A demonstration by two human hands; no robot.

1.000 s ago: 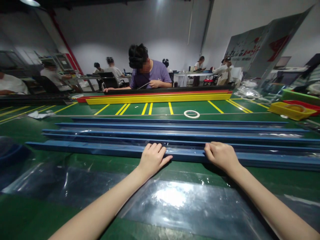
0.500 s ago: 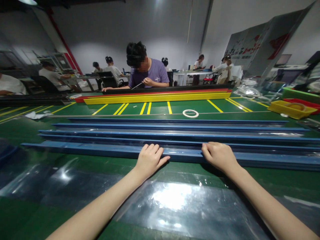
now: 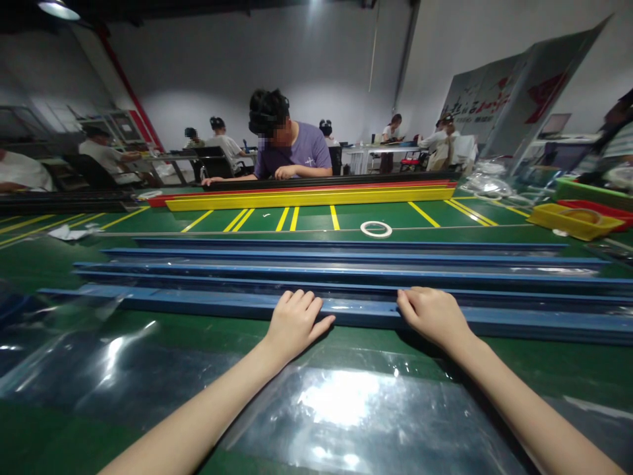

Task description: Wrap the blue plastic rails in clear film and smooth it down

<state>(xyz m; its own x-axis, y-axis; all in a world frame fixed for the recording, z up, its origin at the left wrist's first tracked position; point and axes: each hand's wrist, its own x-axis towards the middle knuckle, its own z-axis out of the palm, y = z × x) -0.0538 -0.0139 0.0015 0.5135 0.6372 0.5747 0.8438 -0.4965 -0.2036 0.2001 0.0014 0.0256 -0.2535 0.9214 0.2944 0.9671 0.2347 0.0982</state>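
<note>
Several long blue channel strips lie side by side across the green table. On the nearest blue strip, my left hand has its fingers bent over the top, thumb pointing right along the near side. Farther right, my right hand is closed on that same strip, fingers curled and thumb against its edge. The fingertips of both hands are partly hidden. In front of the strip, clear plastic film lies under and between my forearms, shiny with reflected light.
Beyond the blue strips lies a white ring. Yellow and red strips lie farther back, before a co-worker in a purple shirt. A yellow tray stands at the right, near crumpled clear plastic.
My hands keep the same hold on the strip; the view has tilted slightly up. The co-worker's raised hand has come down, and the thin rod it held no longer shows.
</note>
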